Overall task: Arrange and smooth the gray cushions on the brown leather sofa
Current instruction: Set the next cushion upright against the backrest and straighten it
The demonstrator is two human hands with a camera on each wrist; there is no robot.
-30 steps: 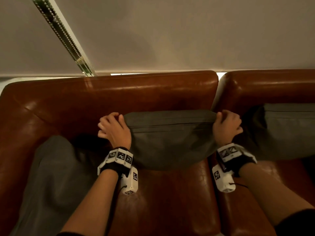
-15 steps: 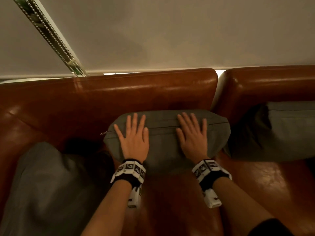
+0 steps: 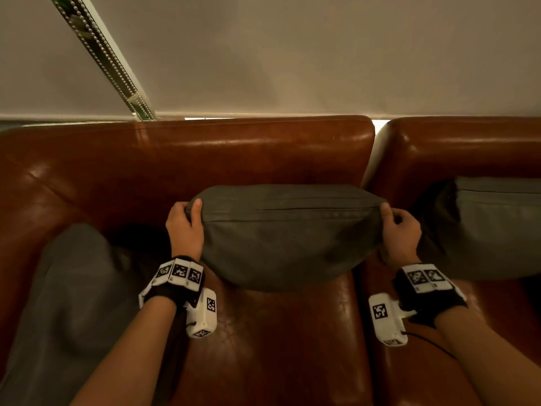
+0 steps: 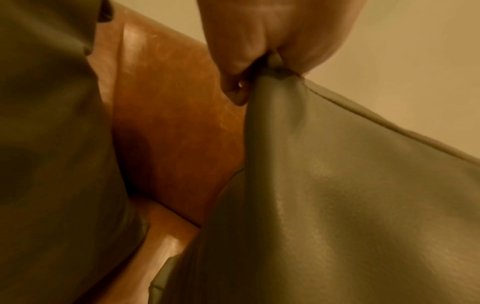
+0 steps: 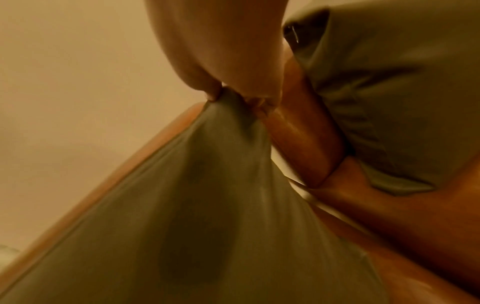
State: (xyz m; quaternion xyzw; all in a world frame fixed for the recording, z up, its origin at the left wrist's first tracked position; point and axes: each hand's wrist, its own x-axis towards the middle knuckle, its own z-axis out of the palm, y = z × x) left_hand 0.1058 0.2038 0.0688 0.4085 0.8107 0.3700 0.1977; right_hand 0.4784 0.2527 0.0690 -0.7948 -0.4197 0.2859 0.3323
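A gray cushion (image 3: 287, 232) stands upright against the backrest of the brown leather sofa (image 3: 205, 153), in the middle of the head view. My left hand (image 3: 187, 221) pinches its upper left corner, and the left wrist view shows the fabric (image 4: 337, 185) bunched between thumb and fingers (image 4: 233, 61). My right hand (image 3: 395, 227) pinches the upper right corner, with cloth (image 5: 207, 205) gathered in its fingertips (image 5: 215, 90). The cushion's bottom edge rests on the seat.
A second gray cushion (image 3: 70, 303) lies slumped at the sofa's left end. A third gray cushion (image 3: 491, 227) leans on the adjoining sofa section at the right. A pale wall and a beaded blind cord (image 3: 108, 60) are behind the backrest.
Half a second ago both hands lay flat and open on top of the cushion. They have since moved out to its two upper corners and pinched them, as they did a second ago.
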